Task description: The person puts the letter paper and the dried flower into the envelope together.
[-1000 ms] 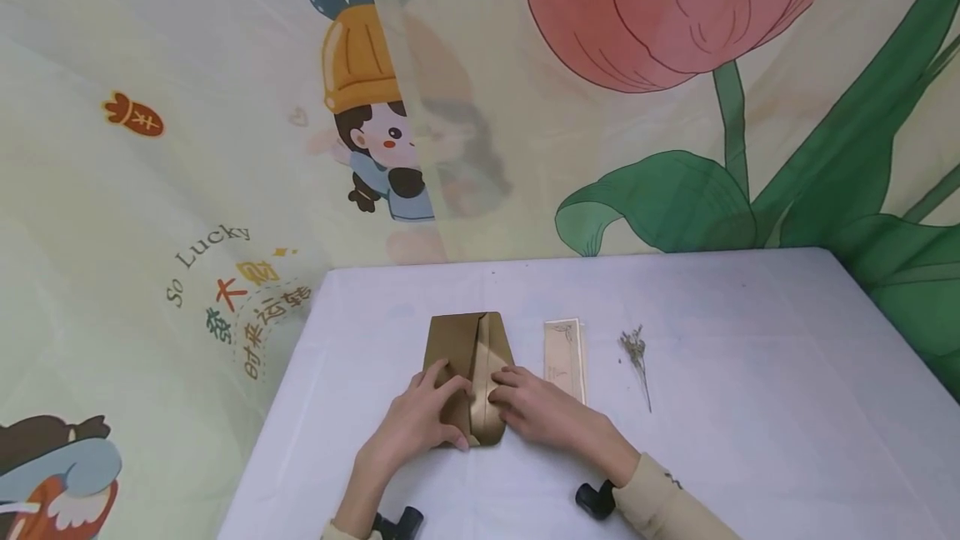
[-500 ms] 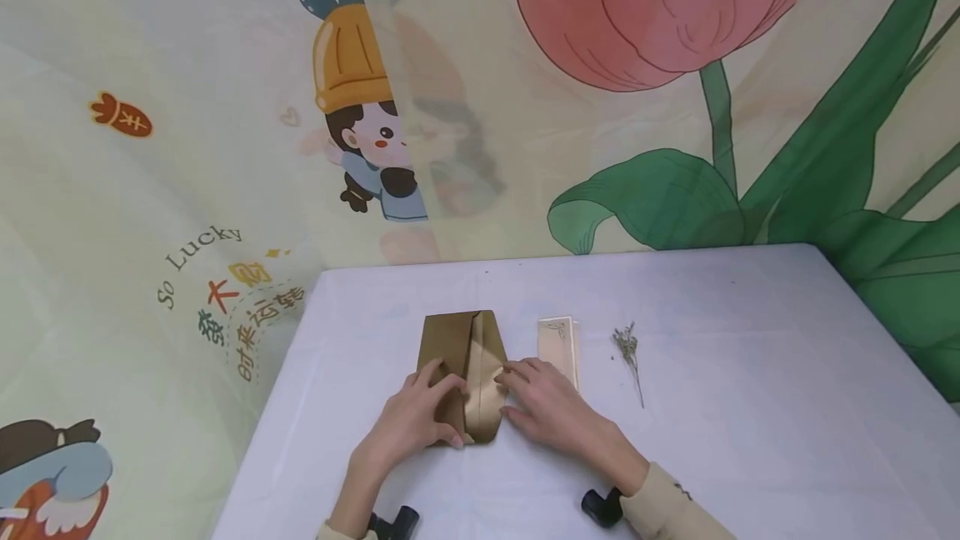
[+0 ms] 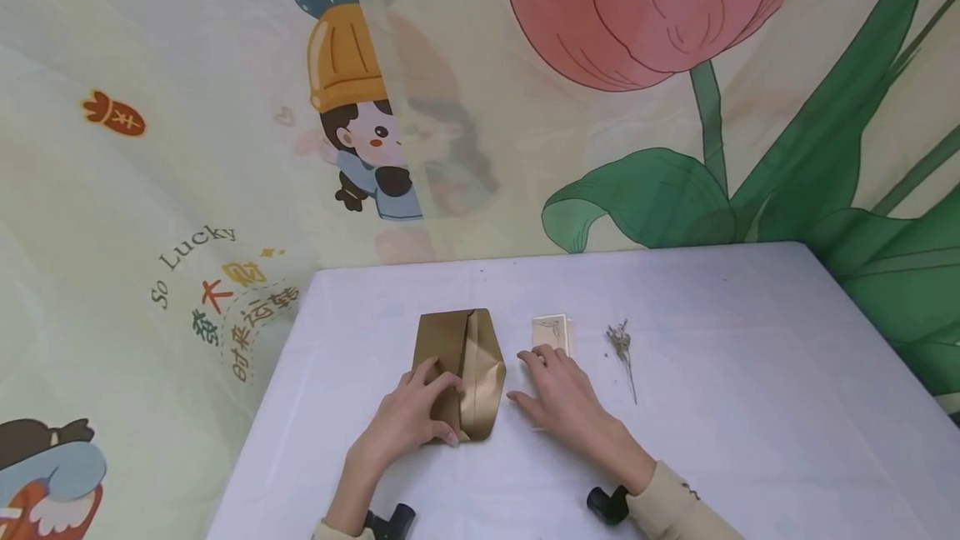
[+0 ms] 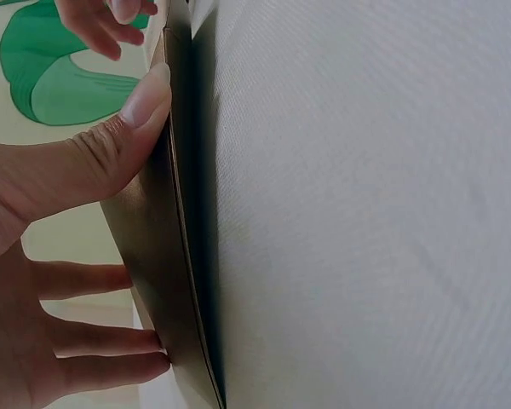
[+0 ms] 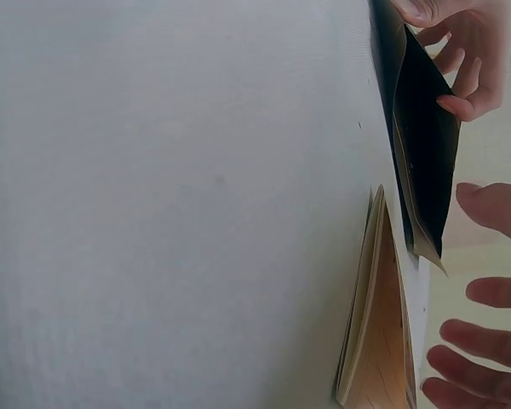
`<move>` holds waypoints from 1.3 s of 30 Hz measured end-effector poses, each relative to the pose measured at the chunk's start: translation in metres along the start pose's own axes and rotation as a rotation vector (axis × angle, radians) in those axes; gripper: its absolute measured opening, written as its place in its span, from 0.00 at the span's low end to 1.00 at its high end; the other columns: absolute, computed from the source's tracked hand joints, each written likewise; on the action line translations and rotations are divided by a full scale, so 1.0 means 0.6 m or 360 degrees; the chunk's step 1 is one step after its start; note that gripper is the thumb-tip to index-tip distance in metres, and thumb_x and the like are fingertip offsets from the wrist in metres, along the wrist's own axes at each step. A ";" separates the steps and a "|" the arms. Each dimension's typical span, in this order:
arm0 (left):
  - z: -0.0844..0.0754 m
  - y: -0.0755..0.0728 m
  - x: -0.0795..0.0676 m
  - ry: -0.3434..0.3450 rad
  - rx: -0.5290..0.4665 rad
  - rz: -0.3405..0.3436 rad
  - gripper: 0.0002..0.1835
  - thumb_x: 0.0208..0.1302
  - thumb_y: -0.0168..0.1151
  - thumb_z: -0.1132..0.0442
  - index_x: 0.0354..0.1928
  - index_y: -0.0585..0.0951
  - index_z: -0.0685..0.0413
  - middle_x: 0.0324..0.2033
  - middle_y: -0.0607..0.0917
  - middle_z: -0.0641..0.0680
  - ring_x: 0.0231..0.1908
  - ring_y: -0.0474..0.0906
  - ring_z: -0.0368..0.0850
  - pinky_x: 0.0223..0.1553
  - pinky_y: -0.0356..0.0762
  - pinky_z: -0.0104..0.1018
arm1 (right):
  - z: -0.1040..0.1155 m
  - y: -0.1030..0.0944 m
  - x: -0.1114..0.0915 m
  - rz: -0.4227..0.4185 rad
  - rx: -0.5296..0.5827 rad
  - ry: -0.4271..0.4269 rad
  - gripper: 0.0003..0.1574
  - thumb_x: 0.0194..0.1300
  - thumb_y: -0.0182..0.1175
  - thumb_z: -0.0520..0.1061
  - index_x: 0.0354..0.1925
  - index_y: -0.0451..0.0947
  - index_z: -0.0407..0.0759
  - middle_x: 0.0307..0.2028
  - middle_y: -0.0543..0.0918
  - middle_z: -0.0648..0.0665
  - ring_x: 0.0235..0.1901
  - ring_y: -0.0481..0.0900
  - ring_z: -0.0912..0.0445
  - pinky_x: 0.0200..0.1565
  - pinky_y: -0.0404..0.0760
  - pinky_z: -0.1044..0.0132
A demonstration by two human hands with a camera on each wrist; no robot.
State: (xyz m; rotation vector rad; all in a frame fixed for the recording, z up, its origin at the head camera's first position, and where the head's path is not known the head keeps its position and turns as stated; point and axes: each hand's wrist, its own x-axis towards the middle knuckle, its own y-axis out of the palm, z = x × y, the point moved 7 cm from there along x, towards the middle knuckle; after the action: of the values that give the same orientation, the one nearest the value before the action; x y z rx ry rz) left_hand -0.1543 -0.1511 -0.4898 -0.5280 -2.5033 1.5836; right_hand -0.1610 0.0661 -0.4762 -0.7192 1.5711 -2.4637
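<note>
A gold-brown envelope (image 3: 441, 334) lies on the white-covered table, its lighter flap opened out to the right. My left hand (image 3: 405, 413) rests on the envelope with fingers spread; in the left wrist view its thumb (image 4: 145, 102) touches the near edge and the fingertips press the face. Just right of the flap, my right hand (image 3: 564, 394) holds nothing, its fingers loosely bent and apart from the envelope. Its fingertips overlap the lower part of a small beige folded card (image 3: 550, 328). In the right wrist view the card (image 5: 379, 315) stands slightly splayed, below the right fingers' level.
A small sprig of dried flowers (image 3: 621, 347) lies right of the card. The white tablecloth (image 3: 735, 373) stretches to the right and front. Behind the table hangs a printed cloth (image 3: 480, 107) with a tulip and cartoon figures. Black wrist devices (image 3: 607, 507) are near both wrists.
My right hand has left the envelope's flap and moved right, over the lower part of the card. The flap now stands out further to the right. My left hand stays on the envelope.
</note>
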 end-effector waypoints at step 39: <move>0.005 0.005 0.001 -0.0045 -0.0010 0.0042 0.33 0.44 0.83 0.48 0.54 0.78 0.32 0.75 0.64 0.66 0.66 0.68 0.73 0.44 0.77 0.68 | -0.049 0.006 -0.001 0.0036 -0.0292 0.0545 0.42 0.54 0.77 0.63 0.42 0.72 0.30 0.29 0.72 0.32 0.28 0.72 0.43 0.23 0.72 0.55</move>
State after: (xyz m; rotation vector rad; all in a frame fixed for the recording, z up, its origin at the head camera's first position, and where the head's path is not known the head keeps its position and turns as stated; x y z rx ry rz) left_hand -0.1553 -0.1522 -0.4942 -0.5456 -2.5326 1.6040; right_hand -0.1747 0.0888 -0.4895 -0.3058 1.9283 -2.5532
